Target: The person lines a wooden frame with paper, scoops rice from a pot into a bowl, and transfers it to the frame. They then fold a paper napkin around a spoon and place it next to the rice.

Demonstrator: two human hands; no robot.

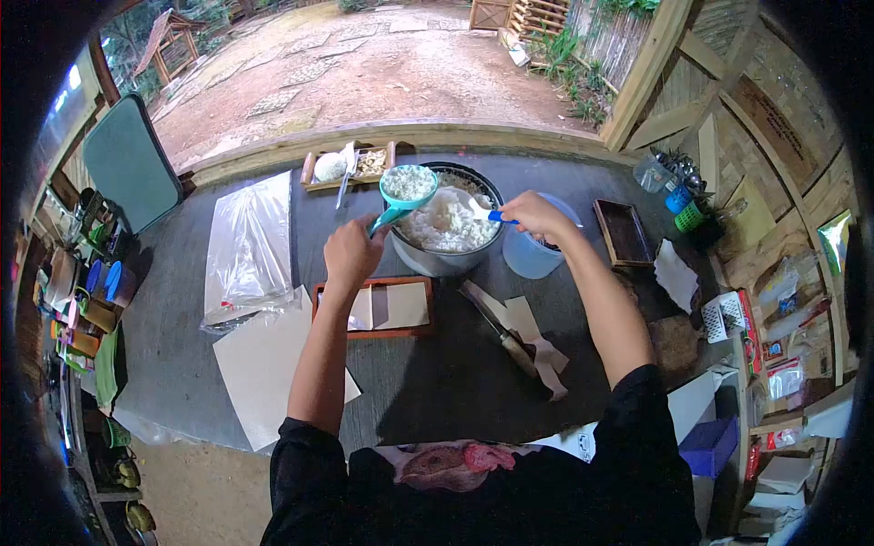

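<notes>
My left hand (353,252) grips the handle of a teal scoop cup (407,188) filled with white rice, held over the left rim of a large metal pot of rice (446,259). My right hand (539,217) holds a white spoon with a blue handle (483,213), its bowl resting on the rice inside the pot. A wooden tray lined with white paper (375,308) lies just in front of the pot, under my left wrist.
A knife (499,329) lies on paper to the right of the tray. A blue tub (528,256) stands right of the pot, an empty dark wooden tray (623,233) beyond it. Clear plastic bags (248,246) and white paper sheets (264,364) lie left. A divided wooden box (349,166) sits behind.
</notes>
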